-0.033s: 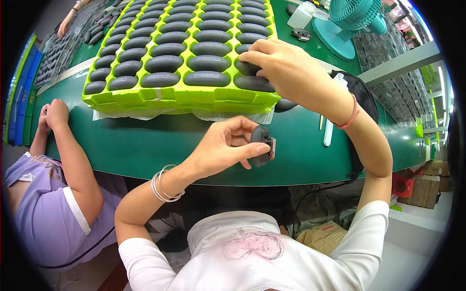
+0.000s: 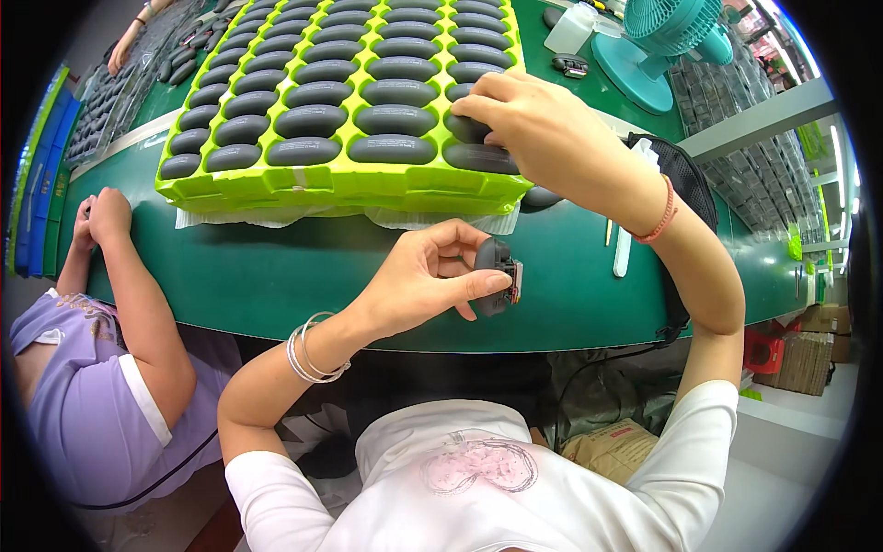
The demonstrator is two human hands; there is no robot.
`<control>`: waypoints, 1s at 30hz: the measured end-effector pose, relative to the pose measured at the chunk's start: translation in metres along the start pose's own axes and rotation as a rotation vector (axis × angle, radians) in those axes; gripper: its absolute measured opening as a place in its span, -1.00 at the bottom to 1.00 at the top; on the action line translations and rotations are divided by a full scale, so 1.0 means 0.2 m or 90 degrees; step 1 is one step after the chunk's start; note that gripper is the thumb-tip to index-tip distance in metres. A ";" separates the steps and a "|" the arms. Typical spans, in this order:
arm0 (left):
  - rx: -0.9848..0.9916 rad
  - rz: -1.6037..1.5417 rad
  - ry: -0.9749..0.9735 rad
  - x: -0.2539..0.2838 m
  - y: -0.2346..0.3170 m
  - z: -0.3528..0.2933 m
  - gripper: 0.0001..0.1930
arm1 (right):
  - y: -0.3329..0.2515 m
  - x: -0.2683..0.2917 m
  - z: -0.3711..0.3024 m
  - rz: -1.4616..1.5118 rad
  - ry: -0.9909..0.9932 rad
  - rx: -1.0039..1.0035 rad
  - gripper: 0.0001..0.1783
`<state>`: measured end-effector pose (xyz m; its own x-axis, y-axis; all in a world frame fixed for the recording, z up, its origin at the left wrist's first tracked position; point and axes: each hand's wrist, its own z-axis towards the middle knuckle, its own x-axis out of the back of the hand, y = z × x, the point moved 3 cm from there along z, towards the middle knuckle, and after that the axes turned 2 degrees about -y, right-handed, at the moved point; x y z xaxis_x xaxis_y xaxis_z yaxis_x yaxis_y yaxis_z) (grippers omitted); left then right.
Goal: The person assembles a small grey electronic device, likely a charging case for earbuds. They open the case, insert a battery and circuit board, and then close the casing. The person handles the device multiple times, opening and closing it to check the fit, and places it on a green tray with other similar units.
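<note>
Above the front of the green table, my left hand (image 2: 428,276) pinches a small dark grey oval casing (image 2: 493,255) between thumb and fingers. The casing stands on edge, with parts that look like electronics showing on its right side. My right hand (image 2: 547,124) reaches over the right end of a lime-green tray (image 2: 349,187). Its thumb and fingers close round another dark oval casing (image 2: 466,129), which sits in the tray's right column. Rows of similar casings fill the tray's slots. My right fingers partly cover the one they grip.
A teal fan (image 2: 648,55) and a white bottle (image 2: 570,29) stand at the back right. One loose casing (image 2: 541,197) lies beside the tray, and a white stick-like tool (image 2: 623,253) lies farther right. A person in purple (image 2: 120,396) sits at the left.
</note>
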<state>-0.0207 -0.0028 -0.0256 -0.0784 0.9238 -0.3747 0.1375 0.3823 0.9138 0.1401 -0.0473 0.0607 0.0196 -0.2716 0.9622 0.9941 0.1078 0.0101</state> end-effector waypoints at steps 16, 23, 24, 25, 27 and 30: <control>0.004 -0.004 0.005 0.01 0.00 0.00 -0.64 | 0.06 0.06 -0.04 0.323 0.128 -0.108 -0.58; 0.012 -0.006 -0.002 0.00 0.00 0.00 -0.63 | 0.16 0.08 -0.17 0.716 0.201 -0.224 -0.58; 0.011 -0.011 -0.002 -0.01 0.00 0.00 -0.63 | 0.16 0.09 -0.20 0.808 0.207 -0.245 -0.56; 0.011 -0.017 -0.002 -0.01 0.00 0.00 -0.63 | 0.15 0.09 -0.24 0.900 0.214 -0.266 -0.55; 0.015 -0.027 -0.007 -0.01 0.00 0.00 -0.61 | 0.13 0.06 -0.32 1.011 0.182 -0.305 -0.44; 0.012 -0.029 -0.027 0.00 -0.01 -0.01 -0.63 | 0.06 0.05 -0.42 1.105 0.196 -0.328 -0.44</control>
<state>-0.0224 -0.0037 -0.0277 -0.0431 0.9052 -0.4227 0.1534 0.4241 0.8925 0.1615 -0.1296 0.0469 0.8971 -0.3385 -0.2839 -0.2380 0.1712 -0.9561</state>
